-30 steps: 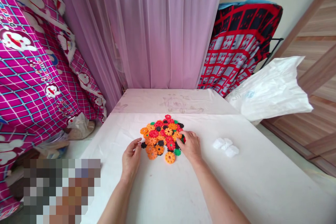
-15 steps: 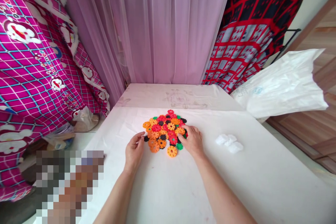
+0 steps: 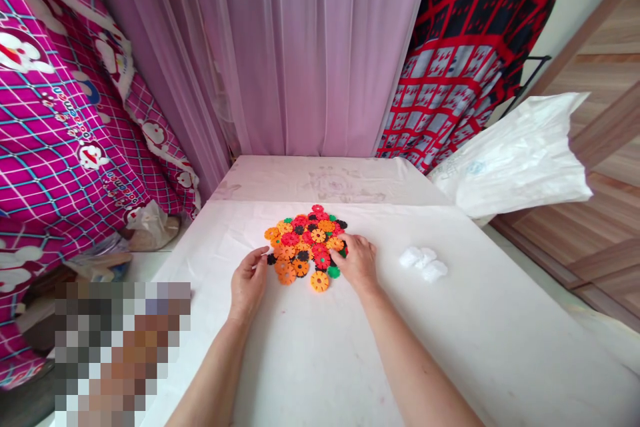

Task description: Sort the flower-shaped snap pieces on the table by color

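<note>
A pile of flat, notched plastic discs (image 3: 303, 247) in orange, red, black and green lies spread on the white-covered table (image 3: 320, 353). At its left edge is my left hand (image 3: 249, 280), fingers loosely curled and a little apart, the tips beside a black disc (image 3: 271, 259). My right hand (image 3: 359, 260) rests at the right edge of the pile. Its thumb and forefinger are spread over the red and orange discs there, and some discs are hidden beneath it. In neither hand can I make out a held disc.
Small crumpled white pieces (image 3: 423, 263) lie right of the pile. A large white plastic bag (image 3: 515, 157) stands at the table's right edge. Beyond the far edge hangs a purple curtain (image 3: 310, 53). Left of the table is a magenta patterned blanket (image 3: 100, 120).
The whole view has shifted slightly, so the table contents appear a little further left. Both hands stay at the same sides of the pile, and the discs look unchanged.
</note>
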### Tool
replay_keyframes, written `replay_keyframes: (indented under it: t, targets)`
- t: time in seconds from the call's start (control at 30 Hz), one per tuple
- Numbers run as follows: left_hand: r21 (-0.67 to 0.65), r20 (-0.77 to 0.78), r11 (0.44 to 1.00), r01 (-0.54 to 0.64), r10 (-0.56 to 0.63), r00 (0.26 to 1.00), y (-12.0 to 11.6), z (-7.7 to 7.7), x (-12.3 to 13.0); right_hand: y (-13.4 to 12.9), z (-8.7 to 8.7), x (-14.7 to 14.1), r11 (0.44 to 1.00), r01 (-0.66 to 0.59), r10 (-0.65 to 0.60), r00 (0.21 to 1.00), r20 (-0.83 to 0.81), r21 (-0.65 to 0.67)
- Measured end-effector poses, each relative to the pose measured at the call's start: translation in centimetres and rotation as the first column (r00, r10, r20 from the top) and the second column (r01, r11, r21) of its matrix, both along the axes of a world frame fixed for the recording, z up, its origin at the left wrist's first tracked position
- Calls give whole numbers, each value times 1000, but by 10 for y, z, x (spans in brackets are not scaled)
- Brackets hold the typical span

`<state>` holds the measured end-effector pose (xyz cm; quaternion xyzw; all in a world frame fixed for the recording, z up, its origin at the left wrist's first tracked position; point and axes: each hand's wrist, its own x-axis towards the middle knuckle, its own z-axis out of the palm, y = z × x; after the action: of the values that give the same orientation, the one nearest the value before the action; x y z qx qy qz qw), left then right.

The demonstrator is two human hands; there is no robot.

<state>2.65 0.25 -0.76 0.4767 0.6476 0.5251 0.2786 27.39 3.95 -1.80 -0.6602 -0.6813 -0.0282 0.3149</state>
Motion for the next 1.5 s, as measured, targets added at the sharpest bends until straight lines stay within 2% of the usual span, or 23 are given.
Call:
replay_keyframes:
  t: [0.17,0.3,0.4,0.47,0.63,1.0,1.5]
  targets:
    - [-15,31,1000,-1,1,1000,0,1,1,3,0,2,1000,0,0,1000,-18,7]
    - [-22,20,1000,-7,7,1000,-1,6,2,-8,-1,2,991,-3,24,988,-154,136]
    - [-20,15,1000,-3,3,1000,-3,8,2,-31,-1,-5,962,-117,172,961,-215,248]
    - [-18,22,1000,4,-4,1000,-3,8,3,-48,0,-12,935,-218,274,944,-182,278]
    - [-14,43,1000,10,-10,999,-3,8,3,-68,5,-24,927,-302,329,940,-95,223]
    - [-34,28,999,8,-7,1000,-5,13,4,-68,10,-24,939,-323,330,943,-45,122]
    - [-10,43,1000,3,-2,999,-3,9,4,-68,9,-25,938,-329,333,942,-23,108]
